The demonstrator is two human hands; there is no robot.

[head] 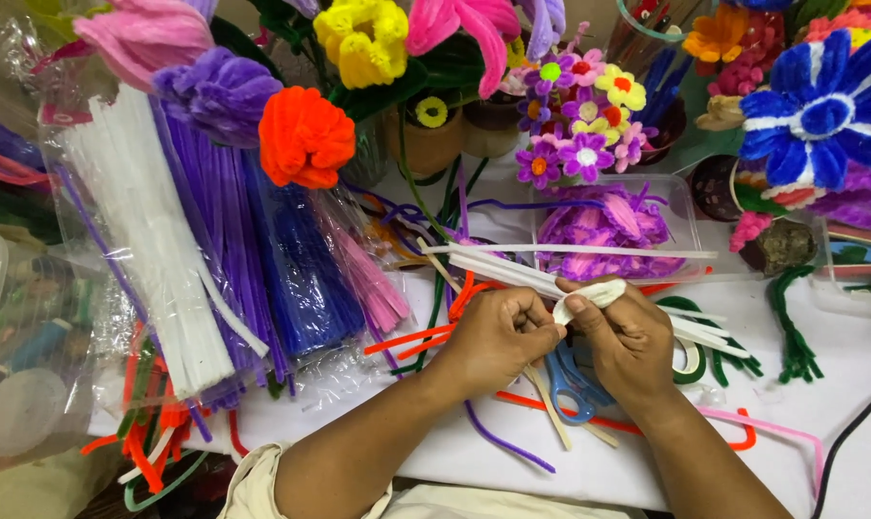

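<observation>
Your white table (pixel 839 365) is crowded: bagged bundles of white pipe cleaners (pixel 147 240) and purple pipe cleaners (pixel 226 221) lie at your left, finished pipe-cleaner flowers (pixel 589 115) stand along the back edge, a clear tray of purple pieces (pixel 608 226) sits just beyond your hands. Both hands meet at centre. Your left hand (pixel 498 336) has its fingers pressed together, pinching one end of a white pipe cleaner coil (pixel 589 296); your right hand (pixel 632 346) pinches the other side, thumb over the bend. The coil is held above the table, touching nothing else. Risks, as judged: slack in either pinch would likely let the wire spring back and undo the coil. Loose white stems (pixel 570 259) just behind could catch in the winding. Blue-handled scissors (pixel 570 380) lie directly under your hands; a lowered wrist could knock them.
</observation>
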